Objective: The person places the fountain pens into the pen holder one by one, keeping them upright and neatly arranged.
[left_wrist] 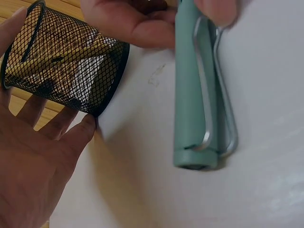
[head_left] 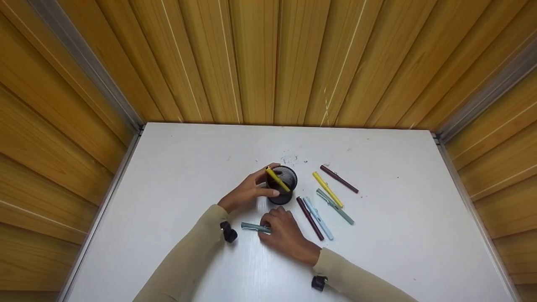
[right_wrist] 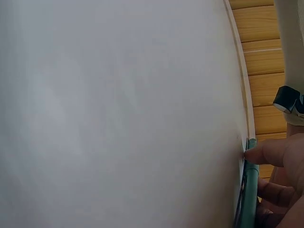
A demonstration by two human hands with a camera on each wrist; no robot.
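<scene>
My left hand (head_left: pixel 247 192) grips a black wire-mesh pen cup (head_left: pixel 289 173), fingers behind it and thumb at the near side. Inside the cup leans one yellow pen (head_left: pixel 277 179), which shows through the mesh in the left wrist view. Just nearer to me, my right hand (head_left: pixel 285 232) pinches a grey-green pen (head_left: pixel 251 227) low over the white table. The pen's cap end, with its metal clip (left_wrist: pixel 205 90), points left; its other end is hidden by my fingers. Thumb and fingers on this green pen (right_wrist: pixel 251 190) appear at the right wrist view's edge.
Right of the cup, several pens lie on the white table (head_left: pixel 188 155): maroon (head_left: pixel 309 219), light blue (head_left: pixel 319 219), grey-green (head_left: pixel 335 206), yellow (head_left: pixel 328 189) and dark brown (head_left: pixel 340 179). Wood-look panel walls (head_left: pixel 256 63) stand behind the table and at both sides.
</scene>
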